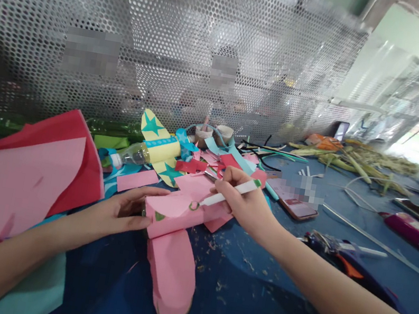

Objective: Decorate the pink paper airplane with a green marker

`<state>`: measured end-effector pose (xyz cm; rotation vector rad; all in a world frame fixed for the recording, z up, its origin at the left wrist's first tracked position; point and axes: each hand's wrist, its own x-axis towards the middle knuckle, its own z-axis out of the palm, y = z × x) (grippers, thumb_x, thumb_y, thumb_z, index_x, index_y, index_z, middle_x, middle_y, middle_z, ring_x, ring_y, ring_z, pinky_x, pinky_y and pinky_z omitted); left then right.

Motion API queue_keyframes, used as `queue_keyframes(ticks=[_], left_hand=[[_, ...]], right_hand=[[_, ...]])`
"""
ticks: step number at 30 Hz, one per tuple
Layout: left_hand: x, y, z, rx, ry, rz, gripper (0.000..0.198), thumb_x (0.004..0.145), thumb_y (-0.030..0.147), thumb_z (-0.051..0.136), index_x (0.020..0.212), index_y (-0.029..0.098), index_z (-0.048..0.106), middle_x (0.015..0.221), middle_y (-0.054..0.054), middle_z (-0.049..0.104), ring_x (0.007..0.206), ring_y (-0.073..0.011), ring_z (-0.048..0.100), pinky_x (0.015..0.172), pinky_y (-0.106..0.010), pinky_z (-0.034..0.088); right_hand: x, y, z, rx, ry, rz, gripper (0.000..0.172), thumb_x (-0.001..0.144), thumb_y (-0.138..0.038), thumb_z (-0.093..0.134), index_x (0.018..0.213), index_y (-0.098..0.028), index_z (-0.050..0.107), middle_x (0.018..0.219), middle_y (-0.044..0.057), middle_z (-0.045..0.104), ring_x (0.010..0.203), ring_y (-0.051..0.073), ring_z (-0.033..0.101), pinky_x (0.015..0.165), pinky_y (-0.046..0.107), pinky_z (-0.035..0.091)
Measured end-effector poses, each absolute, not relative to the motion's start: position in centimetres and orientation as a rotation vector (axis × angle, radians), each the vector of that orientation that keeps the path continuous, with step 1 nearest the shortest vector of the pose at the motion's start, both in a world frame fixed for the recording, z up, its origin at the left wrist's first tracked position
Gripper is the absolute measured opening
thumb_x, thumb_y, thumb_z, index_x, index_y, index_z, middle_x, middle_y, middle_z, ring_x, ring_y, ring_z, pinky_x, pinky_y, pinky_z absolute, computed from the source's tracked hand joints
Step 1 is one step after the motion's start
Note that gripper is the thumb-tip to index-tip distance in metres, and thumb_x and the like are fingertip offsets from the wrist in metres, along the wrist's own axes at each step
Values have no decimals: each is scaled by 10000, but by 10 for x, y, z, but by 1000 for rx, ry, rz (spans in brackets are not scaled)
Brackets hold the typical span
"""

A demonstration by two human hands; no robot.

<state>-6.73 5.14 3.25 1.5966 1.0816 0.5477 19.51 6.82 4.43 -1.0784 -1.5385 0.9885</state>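
A pink paper-covered plane model lies on the blue table, its wing pointing toward me. My left hand grips the model's near end, fingers curled around it. My right hand is closed on a white marker with a green cap. The marker's tip touches a small green circle on top of the pink body. A yellow plane made from a clear bottle, with teal stars, lies just behind.
Large pink and red paper sheets cover the left. Paper scraps, tape rolls and strips crowd the middle back. A phone, a glue gun and a magenta case lie right. A perforated metal screen stands behind, with people beyond it.
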Motion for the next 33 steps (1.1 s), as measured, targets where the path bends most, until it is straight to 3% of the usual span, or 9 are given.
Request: queue_keyframes(ticks=[33], left_hand=[[-70, 56, 25, 1627, 1063, 576, 647, 816, 586, 672, 1388, 316, 537, 1511, -54, 502, 1349, -341, 492, 1087, -453, 421]], right_hand=[[195, 69, 41, -1003, -1589, 1019, 257, 820, -294, 574, 639, -248, 399, 475, -95, 465, 455, 96, 404, 492, 265, 313]])
